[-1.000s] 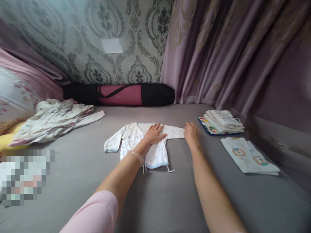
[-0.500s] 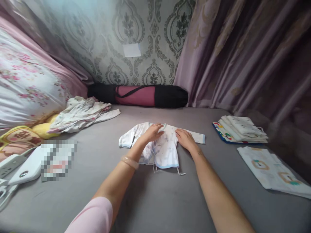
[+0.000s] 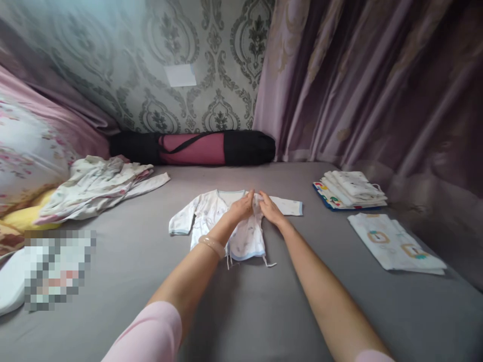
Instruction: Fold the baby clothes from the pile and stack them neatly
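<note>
A small white baby shirt (image 3: 247, 240) with light blue trim and tie strings lies spread on the grey bed sheet, both sleeves stretched out sideways. My left hand (image 3: 242, 206) rests over its upper part, by the neckline, with the fingers extended. A bangle circles that wrist. Close beside it, my right hand (image 3: 270, 207) touches the shirt where the right-side sleeve meets the body, its fingers stretched out too. The fingertips of the two hands nearly meet. My left forearm covers part of the shirt's front.
Folded white clothes (image 3: 352, 188) are stacked at right, near a folded cloth with animal prints (image 3: 396, 242). Crumpled clothes (image 3: 100, 183) lie at left beside a flowered pillow (image 3: 30, 146). A black and maroon roll bag (image 3: 192, 148) lies along the wall.
My left hand has shifted right across the shirt, and my right hand has moved inward and slightly up, so they are closer together. The view has turned a little to the right.
</note>
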`<state>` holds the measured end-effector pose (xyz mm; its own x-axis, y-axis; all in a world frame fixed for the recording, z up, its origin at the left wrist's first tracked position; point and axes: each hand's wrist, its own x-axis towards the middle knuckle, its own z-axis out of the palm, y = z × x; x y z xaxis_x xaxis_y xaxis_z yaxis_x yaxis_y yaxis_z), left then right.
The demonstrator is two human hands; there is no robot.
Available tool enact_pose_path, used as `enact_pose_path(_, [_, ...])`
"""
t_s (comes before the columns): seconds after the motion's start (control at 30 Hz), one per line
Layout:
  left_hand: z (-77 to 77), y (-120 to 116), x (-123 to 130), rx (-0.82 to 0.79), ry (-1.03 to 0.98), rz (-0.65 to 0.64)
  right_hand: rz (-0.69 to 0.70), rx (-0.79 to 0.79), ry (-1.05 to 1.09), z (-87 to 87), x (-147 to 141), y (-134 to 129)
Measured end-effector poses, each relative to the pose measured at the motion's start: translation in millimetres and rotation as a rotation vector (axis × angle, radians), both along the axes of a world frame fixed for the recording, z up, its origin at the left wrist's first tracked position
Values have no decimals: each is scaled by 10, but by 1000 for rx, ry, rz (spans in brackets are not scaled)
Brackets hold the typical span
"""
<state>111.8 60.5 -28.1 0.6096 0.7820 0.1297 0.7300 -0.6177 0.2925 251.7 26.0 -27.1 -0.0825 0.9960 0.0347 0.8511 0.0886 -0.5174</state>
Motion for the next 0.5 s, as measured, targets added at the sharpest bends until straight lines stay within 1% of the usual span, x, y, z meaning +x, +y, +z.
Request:
enact_pose_path(0.1, [35, -81, 36, 24, 59, 17, -47, -3, -129, -8, 81, -27])
enact_pose_path(0.2, [33, -142, 57, 66, 121, 30, -98, -77, -258, -9, 119, -105])
enact_pose_path(0.33, [-17, -135, 45, 11, 123, 48, -228, -167, -292, 16, 237, -168])
enact_pose_path(0.5, [-58, -102, 20, -16, 109, 35, -386, -199, -329, 7, 510, -178])
